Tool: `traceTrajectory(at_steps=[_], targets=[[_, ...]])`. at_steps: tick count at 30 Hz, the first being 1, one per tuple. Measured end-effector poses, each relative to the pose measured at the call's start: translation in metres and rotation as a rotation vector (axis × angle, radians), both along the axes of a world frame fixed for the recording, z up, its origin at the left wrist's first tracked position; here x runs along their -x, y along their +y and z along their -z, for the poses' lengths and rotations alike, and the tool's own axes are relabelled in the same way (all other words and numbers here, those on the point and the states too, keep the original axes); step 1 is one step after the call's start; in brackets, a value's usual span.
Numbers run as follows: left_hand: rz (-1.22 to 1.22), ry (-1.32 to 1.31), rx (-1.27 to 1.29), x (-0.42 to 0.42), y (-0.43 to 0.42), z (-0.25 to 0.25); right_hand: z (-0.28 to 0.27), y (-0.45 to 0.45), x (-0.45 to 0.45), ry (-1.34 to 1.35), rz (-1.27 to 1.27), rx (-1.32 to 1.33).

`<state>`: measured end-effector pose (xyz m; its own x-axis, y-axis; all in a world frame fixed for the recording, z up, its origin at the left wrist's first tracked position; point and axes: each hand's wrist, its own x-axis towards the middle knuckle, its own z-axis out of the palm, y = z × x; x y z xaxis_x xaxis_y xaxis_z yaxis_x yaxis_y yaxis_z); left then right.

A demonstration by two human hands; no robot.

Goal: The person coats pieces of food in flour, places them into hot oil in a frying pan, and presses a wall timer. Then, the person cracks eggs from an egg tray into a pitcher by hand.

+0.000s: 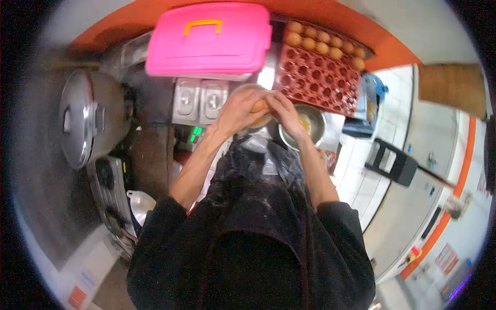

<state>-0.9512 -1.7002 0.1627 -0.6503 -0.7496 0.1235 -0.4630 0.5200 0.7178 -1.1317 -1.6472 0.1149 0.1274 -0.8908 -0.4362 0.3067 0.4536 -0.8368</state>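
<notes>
Both hands come together over a round bowl [253,89] whose rim shows behind the fingers. Between them is a brown egg [259,106], partly covered by fingers. My left hand [238,109] curls round it from the left, and my right hand [285,112] closes on it from the right. Whether the shell is cracked I cannot make out. Under my right wrist stands a metal bowl [319,125] with something yellow and wet in it. Behind it lies a red egg tray [320,77], with several brown eggs [322,48] along its far rows.
A pink lidded box [209,44] with a yellow handle stands at the back. Beside my left forearm are lidded steel containers [187,101] and a green-lit display [196,134]. A large lidded pot [82,119] is at far left, a blue container [364,106] at right.
</notes>
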Motion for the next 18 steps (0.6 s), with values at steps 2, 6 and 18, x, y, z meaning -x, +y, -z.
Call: traceTrajectory(at_steps=[2, 6, 18], targets=[[0.073, 0.107, -0.122, 0.023, 0.010, -0.012, 0.010, 0.027, 0.019, -0.111, 0.068, 0.000], [0.070, 0.168, -0.276, 0.052, 0.028, -0.034, 0.000, 0.125, 0.077, -0.168, 0.370, -0.091], [-0.420, 0.508, -0.712, 0.027, 0.032, 0.014, -0.004, 0.098, 0.219, 1.077, 0.541, 0.081]])
